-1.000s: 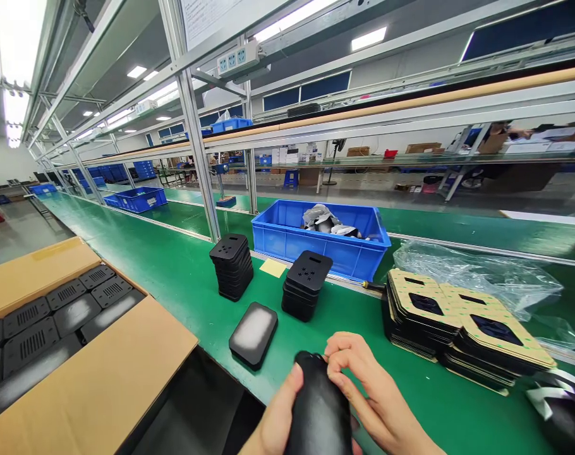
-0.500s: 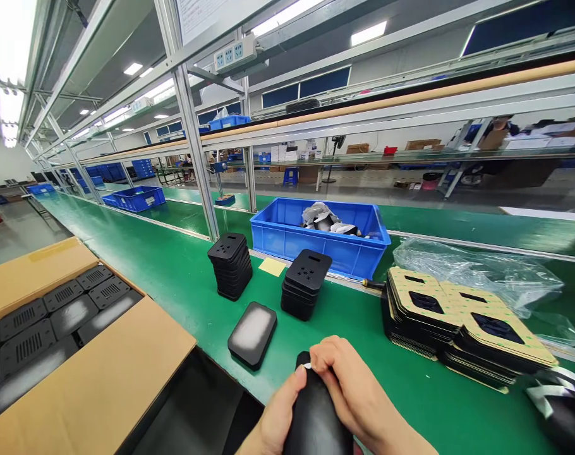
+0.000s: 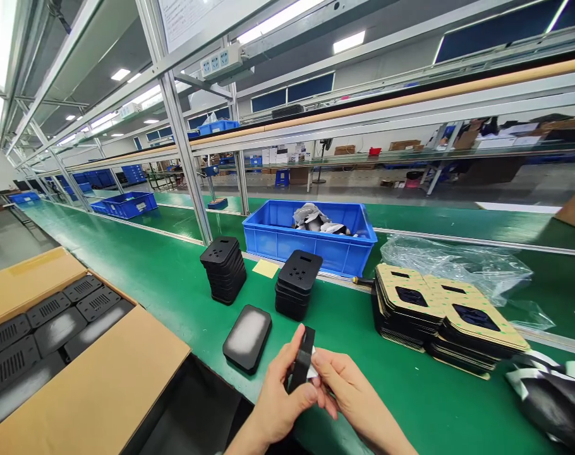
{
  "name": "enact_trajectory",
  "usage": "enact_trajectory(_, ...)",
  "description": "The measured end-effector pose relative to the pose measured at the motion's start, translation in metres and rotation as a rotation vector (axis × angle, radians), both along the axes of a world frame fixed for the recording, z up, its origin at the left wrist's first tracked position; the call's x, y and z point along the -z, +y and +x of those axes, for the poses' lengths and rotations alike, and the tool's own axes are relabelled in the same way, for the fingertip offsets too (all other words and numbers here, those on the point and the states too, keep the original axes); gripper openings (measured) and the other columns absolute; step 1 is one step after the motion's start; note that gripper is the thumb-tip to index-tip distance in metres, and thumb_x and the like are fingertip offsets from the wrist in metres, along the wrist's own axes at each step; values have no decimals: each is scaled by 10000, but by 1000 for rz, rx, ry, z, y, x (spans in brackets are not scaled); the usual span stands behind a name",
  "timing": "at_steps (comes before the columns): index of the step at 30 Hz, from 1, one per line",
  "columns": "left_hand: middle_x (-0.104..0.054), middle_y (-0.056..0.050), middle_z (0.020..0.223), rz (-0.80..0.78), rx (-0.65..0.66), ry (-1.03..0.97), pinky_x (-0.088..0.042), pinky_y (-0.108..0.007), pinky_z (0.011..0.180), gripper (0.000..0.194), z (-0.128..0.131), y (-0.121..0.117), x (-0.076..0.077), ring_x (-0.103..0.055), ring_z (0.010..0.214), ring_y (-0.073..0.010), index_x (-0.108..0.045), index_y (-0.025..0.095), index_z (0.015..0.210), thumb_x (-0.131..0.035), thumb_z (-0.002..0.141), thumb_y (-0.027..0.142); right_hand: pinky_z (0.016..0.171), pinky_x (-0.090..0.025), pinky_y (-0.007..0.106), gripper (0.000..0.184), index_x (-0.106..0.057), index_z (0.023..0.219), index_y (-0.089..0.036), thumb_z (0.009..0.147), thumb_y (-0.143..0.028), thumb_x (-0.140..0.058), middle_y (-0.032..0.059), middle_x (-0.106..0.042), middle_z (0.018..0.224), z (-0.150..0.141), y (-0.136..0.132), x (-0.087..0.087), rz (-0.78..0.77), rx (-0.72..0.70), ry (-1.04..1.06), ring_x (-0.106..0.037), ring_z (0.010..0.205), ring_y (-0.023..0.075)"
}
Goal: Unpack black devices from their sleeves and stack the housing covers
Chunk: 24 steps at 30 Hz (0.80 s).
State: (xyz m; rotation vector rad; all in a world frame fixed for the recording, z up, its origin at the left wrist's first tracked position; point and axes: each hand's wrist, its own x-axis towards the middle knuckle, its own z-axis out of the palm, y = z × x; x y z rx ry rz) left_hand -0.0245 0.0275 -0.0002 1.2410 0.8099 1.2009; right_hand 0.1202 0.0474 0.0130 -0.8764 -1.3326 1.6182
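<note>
My left hand (image 3: 278, 395) grips a black plastic cover (image 3: 302, 360), which stands on edge above the green belt (image 3: 174, 284). Beside it, my right hand (image 3: 349, 392) pinches a small white strip (image 3: 313, 372) at the cover's side. Just to the left, another black cover (image 3: 248, 337) lies flat on the belt. Behind it stand two stacks of black perforated plates (image 3: 223, 268) (image 3: 297, 283). To the right lie stacks of tan-backed adhesive pads (image 3: 439, 313).
An open cardboard box (image 3: 93, 385) of black vented covers sits at the left. A blue bin (image 3: 311, 243) with wrapped parts stands behind the stacks, clear plastic bags (image 3: 458, 265) to its right. Black material with white strips (image 3: 548, 395) lies at the far right. A metal frame post (image 3: 183, 145) rises behind.
The cover has turned from lying flat in my hands to standing on edge. My right fingers have moved to its side and now pinch a white strip. The view shifted slightly.
</note>
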Motion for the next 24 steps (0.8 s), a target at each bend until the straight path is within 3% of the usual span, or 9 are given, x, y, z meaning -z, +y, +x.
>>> enact_trajectory(3, -663, -55, 952, -76, 30, -110, -480, -358, 901, 1027, 7, 0, 2, -611, 813, -184, -359, 214, 1489, -773, 648, 632, 392, -267, 152, 560, -533, 588, -143, 822, -640, -640, -34, -504, 482, -16, -9, 1, -22, 124, 112, -372, 354, 22)
enact_trajectory(7, -657, -106, 1150, -92, -21, -249, -487, -237, 659, 978, 16, -5, 4, -570, 702, -117, -438, 239, 1447, -802, 620, 615, 333, -246, 160, 555, -533, 553, -152, 777, -635, -687, -35, -454, 408, -32, -19, 5, -62, 283, 245, -335, 310, 33)
enact_trajectory(11, -635, -124, 1223, -44, -85, -347, -360, -173, 451, 924, 25, -10, 8, -402, 487, -9, -411, 280, 1456, -798, 660, 544, 290, -236, 148, 561, -507, 532, -167, 718, -654, -716, -49, -419, 392, -43, -25, 7, -106, 434, 366, -292, 291, 28)
enact_trajectory(14, -699, -58, 893, 11, -101, -412, -362, -167, 448, 938, 29, -12, 8, -412, 482, -38, -380, 251, 1473, -794, 676, 520, 272, -241, 140, 591, -443, 482, -180, 692, -657, -721, -57, -379, 352, -48, -26, 4, -126, 528, 439, -291, 265, 31)
enact_trajectory(16, -660, -12, 703, 24, -137, -437, -398, -179, 469, 946, 30, -11, 5, -468, 501, -76, -357, 224, 1484, -784, 693, 518, 253, -232, 144, 610, -378, 464, -197, 681, -657, -716, -67, -342, 327, -51, -24, 2, -130, 565, 479, -282, 244, 38)
enact_trajectory(20, -695, -48, 770, 64, -212, -402, -486, -253, 551, 904, 29, -4, -2, -580, 568, -144, -377, 185, 1465, -749, 721, 537, 246, -228, 150, 638, -282, 471, -216, 735, -674, -638, -88, -282, 320, -53, -12, 1, -86, 535, 517, -250, 233, 39)
enact_trajectory(24, -694, -45, 708, 74, -169, -367, -503, -292, 516, 811, 17, 4, -4, -597, 518, -172, -331, 177, 1478, -666, 805, 481, 301, -311, 169, 567, -455, 497, -187, 767, -644, -654, -45, -413, 381, -40, 4, 5, 26, 310, 429, -366, 300, 65)
